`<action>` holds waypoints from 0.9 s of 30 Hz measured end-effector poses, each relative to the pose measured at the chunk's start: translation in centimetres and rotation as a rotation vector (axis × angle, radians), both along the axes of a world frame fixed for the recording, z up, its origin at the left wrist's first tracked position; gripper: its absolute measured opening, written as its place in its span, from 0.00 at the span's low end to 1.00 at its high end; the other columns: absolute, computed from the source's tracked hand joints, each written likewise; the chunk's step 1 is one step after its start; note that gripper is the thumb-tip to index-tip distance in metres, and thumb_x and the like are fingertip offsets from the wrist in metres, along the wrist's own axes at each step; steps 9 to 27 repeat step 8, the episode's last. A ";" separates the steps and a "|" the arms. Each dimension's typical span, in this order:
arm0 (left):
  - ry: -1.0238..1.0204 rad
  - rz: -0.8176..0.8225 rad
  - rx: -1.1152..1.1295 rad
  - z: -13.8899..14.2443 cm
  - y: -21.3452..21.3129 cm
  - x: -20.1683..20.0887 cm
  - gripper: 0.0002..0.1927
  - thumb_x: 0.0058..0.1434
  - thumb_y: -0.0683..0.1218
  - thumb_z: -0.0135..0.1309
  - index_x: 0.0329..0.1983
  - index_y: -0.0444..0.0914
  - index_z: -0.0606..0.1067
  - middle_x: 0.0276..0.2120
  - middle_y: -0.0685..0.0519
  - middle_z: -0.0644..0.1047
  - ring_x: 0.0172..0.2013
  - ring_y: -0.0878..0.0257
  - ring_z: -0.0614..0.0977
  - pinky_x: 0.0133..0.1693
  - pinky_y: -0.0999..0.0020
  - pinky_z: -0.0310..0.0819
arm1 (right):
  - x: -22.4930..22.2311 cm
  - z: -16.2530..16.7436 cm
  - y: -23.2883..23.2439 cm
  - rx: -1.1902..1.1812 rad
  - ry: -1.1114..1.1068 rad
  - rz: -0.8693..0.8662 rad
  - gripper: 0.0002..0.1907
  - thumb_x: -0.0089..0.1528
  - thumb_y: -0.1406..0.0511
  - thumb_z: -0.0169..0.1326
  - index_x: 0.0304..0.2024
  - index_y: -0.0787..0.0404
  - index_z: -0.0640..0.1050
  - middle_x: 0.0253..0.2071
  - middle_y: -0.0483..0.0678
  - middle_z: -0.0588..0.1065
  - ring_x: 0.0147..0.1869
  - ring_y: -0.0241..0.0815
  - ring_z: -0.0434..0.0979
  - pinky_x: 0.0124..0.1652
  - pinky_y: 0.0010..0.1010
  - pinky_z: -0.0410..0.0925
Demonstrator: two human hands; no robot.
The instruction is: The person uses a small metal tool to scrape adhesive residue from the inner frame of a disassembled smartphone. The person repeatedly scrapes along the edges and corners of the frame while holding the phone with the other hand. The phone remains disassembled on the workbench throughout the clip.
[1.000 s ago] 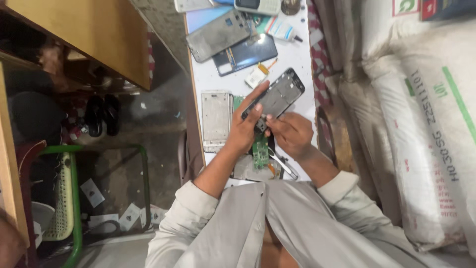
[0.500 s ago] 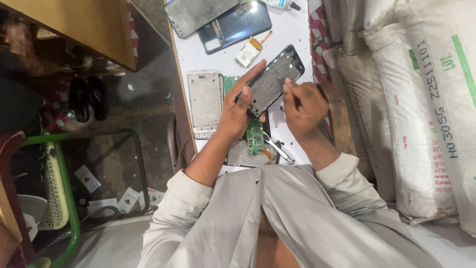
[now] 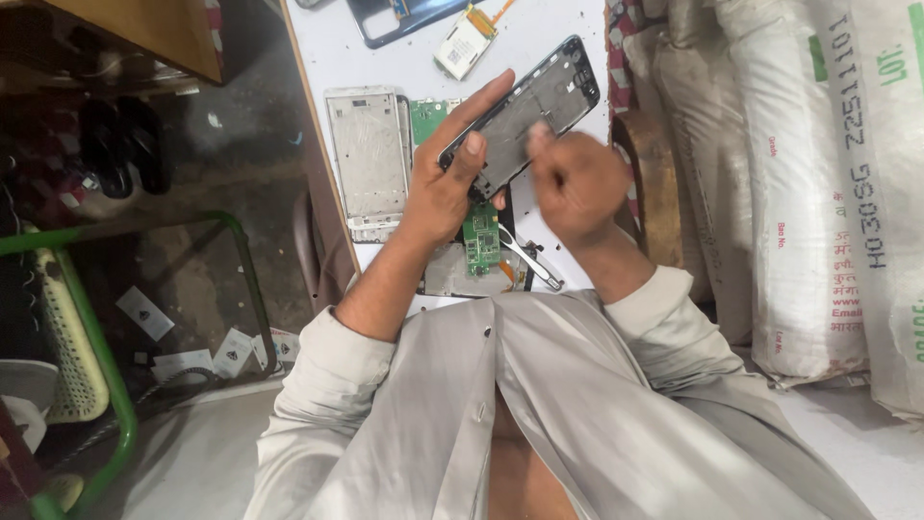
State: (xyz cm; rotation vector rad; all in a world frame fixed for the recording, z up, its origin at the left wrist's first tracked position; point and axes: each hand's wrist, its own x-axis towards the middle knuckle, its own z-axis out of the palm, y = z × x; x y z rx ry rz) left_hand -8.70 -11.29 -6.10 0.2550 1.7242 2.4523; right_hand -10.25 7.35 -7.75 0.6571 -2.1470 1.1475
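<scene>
My left hand grips a dark phone body by its lower end and holds it tilted above the white table, inner side up. My right hand has its fingers bunched, and their tips press on the middle of the phone's inner side. The hand is blurred, and I see nothing in its pinch. Just below both hands a green circuit board lies on a grey plate, with metal tweezers beside it.
A white phone frame and a second green board lie left of my hands. A small module with an orange flex sits further back. White sacks stand to the right. A green metal frame and shoes are on the floor to the left.
My right hand has risen from the phone's lower end to its middle. The left hand keeps its grip on the phone, and the view has shifted so the table sits higher.
</scene>
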 end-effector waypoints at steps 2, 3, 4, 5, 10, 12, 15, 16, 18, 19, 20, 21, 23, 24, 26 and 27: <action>0.066 0.035 -0.062 -0.2 -0.1 -0.5 0.37 0.75 0.69 0.47 0.73 0.38 0.67 0.65 0.47 0.72 0.53 0.68 0.79 0.49 0.73 0.80 | -0.7 -0.3 0.0 -0.100 -0.081 -0.119 0.06 0.71 0.74 0.61 0.44 0.61 0.77 0.30 0.51 0.74 0.29 0.41 0.71 0.30 0.29 0.64; 0.066 0.033 -0.067 -0.4 -0.2 -0.6 0.37 0.75 0.69 0.47 0.73 0.38 0.67 0.66 0.47 0.72 0.51 0.68 0.79 0.48 0.74 0.79 | -1.0 -0.5 0.1 -0.166 -0.098 -0.130 0.05 0.72 0.74 0.60 0.48 0.62 0.78 0.33 0.51 0.75 0.30 0.40 0.72 0.31 0.29 0.65; 0.068 0.032 -0.073 -0.5 -0.2 -0.8 0.37 0.76 0.69 0.48 0.73 0.38 0.67 0.66 0.47 0.72 0.50 0.68 0.78 0.47 0.74 0.79 | -1.2 -0.5 0.2 -0.234 -0.113 -0.142 0.06 0.73 0.74 0.59 0.52 0.63 0.80 0.35 0.52 0.76 0.31 0.40 0.73 0.32 0.29 0.66; 0.069 0.029 -0.080 -0.6 -0.3 -0.8 0.36 0.76 0.69 0.48 0.73 0.38 0.66 0.67 0.48 0.72 0.49 0.69 0.78 0.46 0.75 0.78 | -1.0 -0.6 0.2 -0.175 -0.104 -0.126 0.07 0.72 0.74 0.59 0.52 0.64 0.80 0.34 0.51 0.76 0.31 0.39 0.73 0.32 0.29 0.65; 0.007 0.004 -0.052 -0.3 -0.1 -1.1 0.39 0.72 0.68 0.50 0.74 0.39 0.66 0.67 0.47 0.72 0.49 0.67 0.81 0.43 0.72 0.81 | -0.9 -0.3 0.3 -0.049 -0.088 -0.105 0.07 0.71 0.74 0.60 0.51 0.64 0.81 0.31 0.48 0.74 0.31 0.39 0.72 0.33 0.28 0.64; 0.007 0.004 -0.052 -0.3 -0.1 -1.1 0.39 0.72 0.68 0.50 0.74 0.39 0.66 0.67 0.47 0.72 0.49 0.67 0.81 0.43 0.72 0.81 | -0.9 -0.3 0.3 -0.049 -0.088 -0.105 0.07 0.71 0.74 0.60 0.51 0.64 0.81 0.31 0.48 0.74 0.31 0.39 0.72 0.33 0.28 0.64; 0.007 0.004 -0.052 -0.3 -0.1 -1.1 0.39 0.72 0.68 0.50 0.74 0.39 0.66 0.67 0.47 0.72 0.49 0.67 0.81 0.43 0.72 0.81 | -0.9 -0.3 0.3 -0.049 -0.088 -0.105 0.07 0.71 0.74 0.60 0.51 0.64 0.81 0.31 0.48 0.74 0.31 0.39 0.72 0.33 0.28 0.64; 0.007 0.004 -0.052 -0.3 -0.1 -1.1 0.39 0.72 0.68 0.50 0.74 0.39 0.66 0.67 0.47 0.72 0.49 0.67 0.81 0.43 0.72 0.81 | -0.9 -0.3 0.3 -0.049 -0.088 -0.105 0.07 0.71 0.74 0.60 0.51 0.64 0.81 0.31 0.48 0.74 0.31 0.39 0.72 0.33 0.28 0.64; 0.007 0.004 -0.052 -0.3 -0.1 -1.1 0.39 0.72 0.68 0.50 0.74 0.39 0.66 0.67 0.47 0.72 0.49 0.67 0.81 0.43 0.72 0.81 | -0.9 -0.3 0.3 -0.049 -0.088 -0.105 0.07 0.71 0.74 0.60 0.51 0.64 0.81 0.31 0.48 0.74 0.31 0.39 0.72 0.33 0.28 0.64; 0.007 0.004 -0.052 -0.3 -0.1 -1.1 0.39 0.72 0.68 0.50 0.74 0.39 0.66 0.67 0.47 0.72 0.49 0.67 0.81 0.43 0.72 0.81 | -0.9 -0.3 0.3 -0.049 -0.088 -0.105 0.07 0.71 0.74 0.60 0.51 0.64 0.81 0.31 0.48 0.74 0.31 0.39 0.72 0.33 0.28 0.64; 0.007 0.004 -0.052 -0.3 -0.1 -1.1 0.39 0.72 0.68 0.50 0.74 0.39 0.66 0.67 0.47 0.72 0.49 0.67 0.81 0.43 0.72 0.81 | -0.9 -0.3 0.3 -0.049 -0.088 -0.105 0.07 0.71 0.74 0.60 0.51 0.64 0.81 0.31 0.48 0.74 0.31 0.39 0.72 0.33 0.28 0.64; 0.007 0.004 -0.052 -0.3 -0.1 -1.1 0.39 0.72 0.68 0.50 0.74 0.39 0.66 0.67 0.47 0.72 0.49 0.67 0.81 0.43 0.72 0.81 | -0.9 -0.3 0.3 -0.049 -0.088 -0.105 0.07 0.71 0.74 0.60 0.51 0.64 0.81 0.31 0.48 0.74 0.31 0.39 0.72 0.33 0.28 0.64; 0.007 0.004 -0.052 -0.3 -0.1 -1.1 0.39 0.72 0.68 0.50 0.74 0.39 0.66 0.67 0.47 0.72 0.49 0.67 0.81 0.43 0.72 0.81 | -0.9 -0.3 0.3 -0.049 -0.088 -0.105 0.07 0.71 0.74 0.60 0.51 0.64 0.81 0.31 0.48 0.74 0.31 0.39 0.72 0.33 0.28 0.64; 0.007 0.004 -0.052 -0.3 -0.1 -1.1 0.39 0.72 0.68 0.50 0.74 0.39 0.66 0.67 0.47 0.72 0.49 0.67 0.81 0.43 0.72 0.81 | -0.9 -0.3 0.3 -0.049 -0.088 -0.105 0.07 0.71 0.74 0.60 0.51 0.64 0.81 0.31 0.48 0.74 0.31 0.39 0.72 0.33 0.28 0.64; 0.007 0.004 -0.052 -0.3 -0.1 -1.1 0.39 0.72 0.68 0.50 0.74 0.39 0.66 0.67 0.47 0.72 0.49 0.67 0.81 0.43 0.72 0.81 | -0.9 -0.3 0.3 -0.049 -0.088 -0.105 0.07 0.71 0.74 0.60 0.51 0.64 0.81 0.31 0.48 0.74 0.31 0.39 0.72 0.33 0.28 0.64; 0.007 0.004 -0.052 -0.3 -0.1 -1.1 0.39 0.72 0.68 0.50 0.74 0.39 0.66 0.67 0.47 0.72 0.49 0.67 0.81 0.43 0.72 0.81 | -0.9 -0.3 0.3 -0.049 -0.088 -0.105 0.07 0.71 0.74 0.60 0.51 0.64 0.81 0.31 0.48 0.74 0.31 0.39 0.72 0.33 0.28 0.64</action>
